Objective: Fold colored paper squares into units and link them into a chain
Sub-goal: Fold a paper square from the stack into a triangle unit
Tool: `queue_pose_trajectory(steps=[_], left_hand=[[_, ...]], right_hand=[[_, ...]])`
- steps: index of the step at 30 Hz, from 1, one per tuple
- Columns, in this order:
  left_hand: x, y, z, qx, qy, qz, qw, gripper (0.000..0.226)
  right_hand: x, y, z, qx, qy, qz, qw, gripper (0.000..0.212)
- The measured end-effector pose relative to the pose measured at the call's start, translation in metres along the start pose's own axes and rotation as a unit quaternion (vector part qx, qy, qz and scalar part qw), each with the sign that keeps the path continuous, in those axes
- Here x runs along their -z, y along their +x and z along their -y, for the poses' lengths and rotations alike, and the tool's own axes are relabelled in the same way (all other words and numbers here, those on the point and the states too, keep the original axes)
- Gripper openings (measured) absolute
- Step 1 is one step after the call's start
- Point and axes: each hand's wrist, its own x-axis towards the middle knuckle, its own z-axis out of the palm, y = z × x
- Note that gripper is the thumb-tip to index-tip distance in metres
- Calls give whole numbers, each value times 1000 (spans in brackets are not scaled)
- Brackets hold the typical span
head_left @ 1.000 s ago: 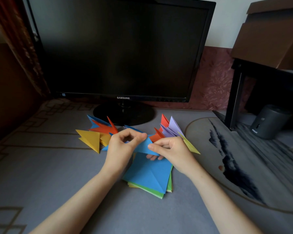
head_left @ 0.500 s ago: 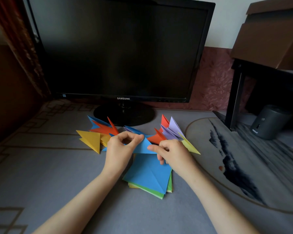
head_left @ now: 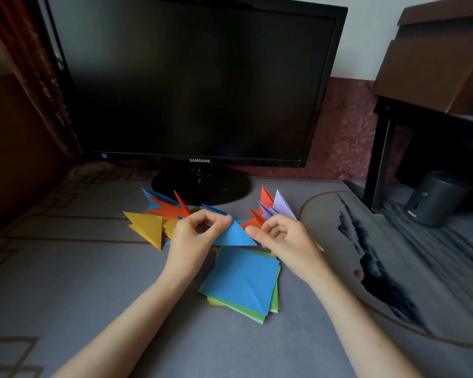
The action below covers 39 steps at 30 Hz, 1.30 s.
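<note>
Left hand (head_left: 193,238), right hand (head_left: 283,237) lifted one blue unit (head_left: 234,236).

Far centre on the grey patterned counter (head_left: 66,282): black Samsung monitor (head_left: 197,83), screen dark, on a round black base (head_left: 202,188). Far left: reddish curtain (head_left: 30,66). Right: round mat (head_left: 410,257) with dark brush-like streaks. Far right: black stand (head_left: 380,156) carrying a brown cardboard box (head_left: 432,66); beneath, a dark grey cylinder (head_left: 434,199).
</note>
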Motion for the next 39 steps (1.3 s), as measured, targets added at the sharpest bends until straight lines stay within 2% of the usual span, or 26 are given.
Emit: queue_pose_trajectory(steps=[3, 7, 10, 13, 16, 21, 29, 34, 36, 39], left_hand=[[0, 0, 0, -6, 25, 9, 1000, 15], [-1, -2, 0, -5, 49, 43, 998, 16], [-1, -2, 2, -10, 107, 47, 993, 18], [3, 1, 5, -76, 212, 50, 973, 15], [6, 1, 6, -93, 269, 75, 956, 32], [7, 1, 12, -58, 329, 137, 933, 54], [7, 1, 9, -52, 309, 147, 938, 52], [5, 0, 5, -61, 269, 123, 953, 44], [5, 0, 3, -60, 254, 117, 958, 38], [6, 0, 4, -86, 234, 114, 962, 27]], right_hand=[[2, -1, 8, 3, 99, 42, 994, 20], [-4, 0, 3, 33, 88, 54, 994, 15], [0, 5, -4, 12, 49, 11, 999, 18], [8, 11, -14, -18, -30, -53, 998, 23], [9, 10, -22, -35, -155, -80, 984, 25], [5, 11, -26, -48, -221, -104, 969, 26], [3, 10, -20, -13, -235, -122, 964, 18], [3, 3, -9, 81, -133, -174, 972, 17], [0, 2, -7, 117, -90, -141, 979, 14], [-7, 4, -11, 152, -56, -36, 986, 13]])
